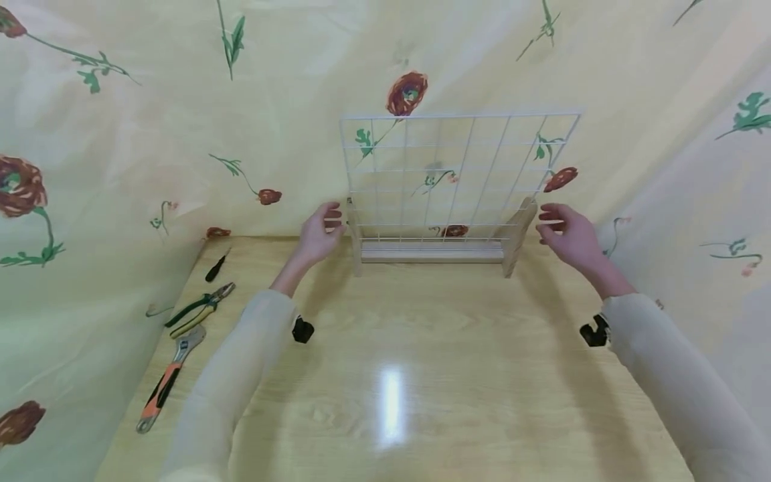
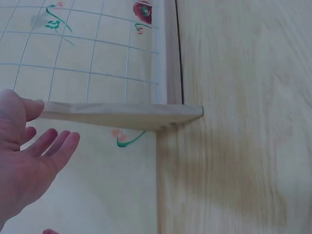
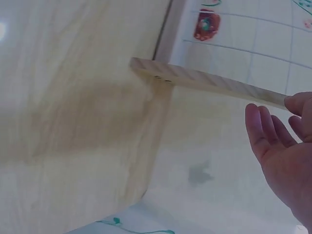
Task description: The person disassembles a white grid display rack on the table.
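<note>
A white wire grid (image 1: 461,116) with wooden side pieces stands upright at the back of the wooden tabletop. Between its left side piece (image 2: 122,114) and right side piece (image 3: 209,81) runs a low wooden crossbar (image 1: 432,254). My left hand (image 1: 319,235) is just outside the left side piece, fingers loosely bent. In the left wrist view, its thumb tip meets the upper end of that piece; whether it touches cannot be told. My right hand (image 1: 569,239) mirrors this at the right piece, thumb beside the upper end, other fingers free.
Along the table's left edge lie a small black-handled screwdriver (image 1: 217,266), pliers (image 1: 201,309) with green and yellow handles, and an adjustable wrench (image 1: 170,381) with an orange and black handle. Floral sheeting (image 1: 289,100) stands behind the grid and at both sides.
</note>
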`<state>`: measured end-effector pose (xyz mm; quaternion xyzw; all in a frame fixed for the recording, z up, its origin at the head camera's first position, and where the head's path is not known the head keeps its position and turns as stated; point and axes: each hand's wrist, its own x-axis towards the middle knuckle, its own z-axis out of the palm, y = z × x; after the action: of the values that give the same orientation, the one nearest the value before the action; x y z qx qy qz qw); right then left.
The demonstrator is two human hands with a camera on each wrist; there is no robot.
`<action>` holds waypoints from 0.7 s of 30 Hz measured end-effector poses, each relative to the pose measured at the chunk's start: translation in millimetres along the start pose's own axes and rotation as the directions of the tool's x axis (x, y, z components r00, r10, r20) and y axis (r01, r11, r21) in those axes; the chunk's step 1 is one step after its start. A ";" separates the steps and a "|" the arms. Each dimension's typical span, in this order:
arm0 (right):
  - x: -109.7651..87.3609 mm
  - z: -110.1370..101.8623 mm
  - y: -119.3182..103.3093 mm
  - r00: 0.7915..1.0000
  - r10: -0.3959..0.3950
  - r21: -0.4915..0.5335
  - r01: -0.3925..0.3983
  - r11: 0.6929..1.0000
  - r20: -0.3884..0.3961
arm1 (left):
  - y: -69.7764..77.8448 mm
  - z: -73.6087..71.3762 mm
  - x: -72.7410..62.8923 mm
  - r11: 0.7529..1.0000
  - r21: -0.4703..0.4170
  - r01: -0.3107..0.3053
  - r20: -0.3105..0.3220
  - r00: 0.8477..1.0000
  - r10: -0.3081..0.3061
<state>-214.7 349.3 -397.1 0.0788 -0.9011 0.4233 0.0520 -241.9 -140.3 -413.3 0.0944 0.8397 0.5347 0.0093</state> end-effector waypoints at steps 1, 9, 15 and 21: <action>4.6 0.4 -1.0 1.000 0.005 0.026 -0.005 1.000 -0.007 | 1.2 2.5 5.2 1.000 -0.006 0.006 0.010 1.000 -0.005; 27.2 2.6 -5.3 0.997 0.044 0.197 -0.056 0.979 0.064 | 8.2 11.0 24.8 0.998 -0.058 0.012 0.031 0.999 -0.010; 30.7 2.9 -5.8 0.990 0.075 0.213 -0.100 0.972 0.122 | 7.2 11.0 28.3 0.997 -0.074 0.027 0.044 0.999 -0.024; 30.4 1.3 -4.4 0.985 0.071 0.234 -0.107 0.966 0.154 | 5.4 12.1 30.3 0.998 -0.055 0.020 0.045 0.999 -0.018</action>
<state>-243.7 342.6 -389.7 0.0743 -0.8470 0.5247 -0.0426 -269.4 -122.2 -411.1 0.0981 0.8251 0.5553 0.0356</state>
